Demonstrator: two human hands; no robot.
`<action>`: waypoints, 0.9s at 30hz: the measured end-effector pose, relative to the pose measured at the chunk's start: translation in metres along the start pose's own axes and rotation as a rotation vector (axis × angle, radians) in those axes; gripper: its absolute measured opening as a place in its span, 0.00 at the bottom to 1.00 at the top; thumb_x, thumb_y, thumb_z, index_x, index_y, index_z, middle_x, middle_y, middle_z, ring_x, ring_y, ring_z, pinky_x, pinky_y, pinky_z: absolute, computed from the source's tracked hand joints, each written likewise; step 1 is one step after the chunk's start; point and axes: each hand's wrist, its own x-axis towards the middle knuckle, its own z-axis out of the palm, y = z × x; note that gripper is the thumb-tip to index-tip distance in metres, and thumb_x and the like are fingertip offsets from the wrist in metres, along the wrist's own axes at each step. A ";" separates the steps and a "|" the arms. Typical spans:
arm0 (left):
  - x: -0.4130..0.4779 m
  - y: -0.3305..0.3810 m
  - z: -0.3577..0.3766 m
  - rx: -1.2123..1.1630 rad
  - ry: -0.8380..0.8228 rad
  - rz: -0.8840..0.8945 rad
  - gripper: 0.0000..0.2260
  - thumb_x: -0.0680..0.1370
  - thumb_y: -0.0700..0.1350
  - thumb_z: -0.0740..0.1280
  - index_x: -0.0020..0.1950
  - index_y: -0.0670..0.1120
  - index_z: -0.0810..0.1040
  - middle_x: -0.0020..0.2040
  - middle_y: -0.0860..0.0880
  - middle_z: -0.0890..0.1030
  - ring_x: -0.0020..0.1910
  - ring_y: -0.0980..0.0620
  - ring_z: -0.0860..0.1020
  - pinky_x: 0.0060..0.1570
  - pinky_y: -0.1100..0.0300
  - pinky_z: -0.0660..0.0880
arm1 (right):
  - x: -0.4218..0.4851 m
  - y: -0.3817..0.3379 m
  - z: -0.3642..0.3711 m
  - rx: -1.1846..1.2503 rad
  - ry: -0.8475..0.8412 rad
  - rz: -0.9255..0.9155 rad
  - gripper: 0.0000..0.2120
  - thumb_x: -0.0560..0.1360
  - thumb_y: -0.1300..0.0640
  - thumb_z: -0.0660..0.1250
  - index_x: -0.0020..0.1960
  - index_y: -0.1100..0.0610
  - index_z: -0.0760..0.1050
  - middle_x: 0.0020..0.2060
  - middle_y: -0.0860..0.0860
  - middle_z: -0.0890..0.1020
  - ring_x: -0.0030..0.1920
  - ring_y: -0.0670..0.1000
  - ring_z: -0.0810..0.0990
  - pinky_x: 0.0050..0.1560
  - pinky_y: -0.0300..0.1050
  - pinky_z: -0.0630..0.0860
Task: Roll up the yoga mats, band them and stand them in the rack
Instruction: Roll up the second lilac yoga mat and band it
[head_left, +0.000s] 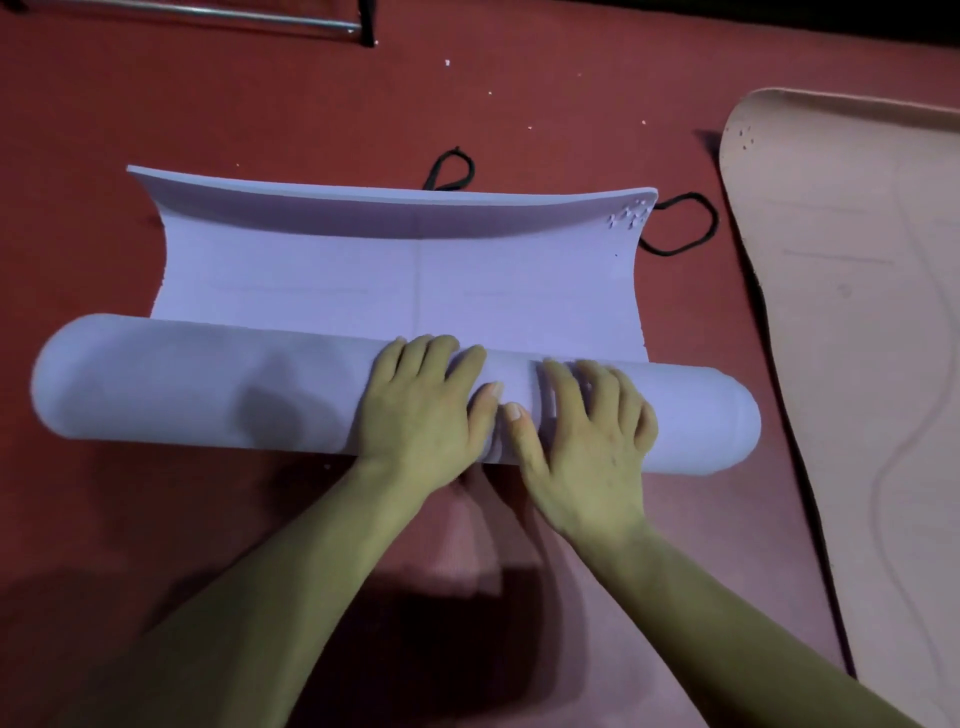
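A lavender yoga mat (208, 384) lies across the red floor, most of it wound into a thick roll. A short flat stretch remains beyond the roll, and its far edge curls upward. My left hand (423, 400) presses flat on top of the roll, right of its middle. My right hand (587, 431) presses on the roll beside it, fingers spread. Two black bands lie past the mat's far edge: one band (451, 169) near the middle, the other band (685, 223) at the far right corner.
A beige mat (857, 322) lies unrolled along the right side. Metal bars of a rack (218, 15) show at the top left. Small white specks dot the red floor (311, 104).
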 end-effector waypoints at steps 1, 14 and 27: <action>0.007 0.000 0.000 0.002 -0.016 -0.011 0.19 0.80 0.55 0.58 0.60 0.45 0.82 0.55 0.44 0.82 0.55 0.41 0.79 0.63 0.45 0.71 | -0.002 -0.001 0.002 -0.005 -0.004 -0.012 0.27 0.80 0.36 0.57 0.72 0.51 0.73 0.71 0.55 0.71 0.73 0.59 0.65 0.74 0.63 0.57; -0.004 -0.001 0.011 0.021 0.050 0.022 0.21 0.82 0.54 0.58 0.71 0.48 0.77 0.67 0.41 0.77 0.69 0.38 0.72 0.72 0.41 0.63 | 0.021 0.006 0.014 0.021 0.000 -0.059 0.26 0.82 0.38 0.55 0.74 0.51 0.70 0.73 0.56 0.68 0.76 0.60 0.63 0.77 0.61 0.49; 0.027 -0.003 0.017 0.045 0.054 -0.022 0.20 0.82 0.55 0.58 0.68 0.49 0.78 0.66 0.44 0.78 0.67 0.41 0.74 0.66 0.44 0.63 | 0.050 0.008 0.026 -0.014 0.124 -0.085 0.27 0.82 0.39 0.56 0.72 0.54 0.74 0.70 0.57 0.73 0.73 0.60 0.68 0.74 0.63 0.56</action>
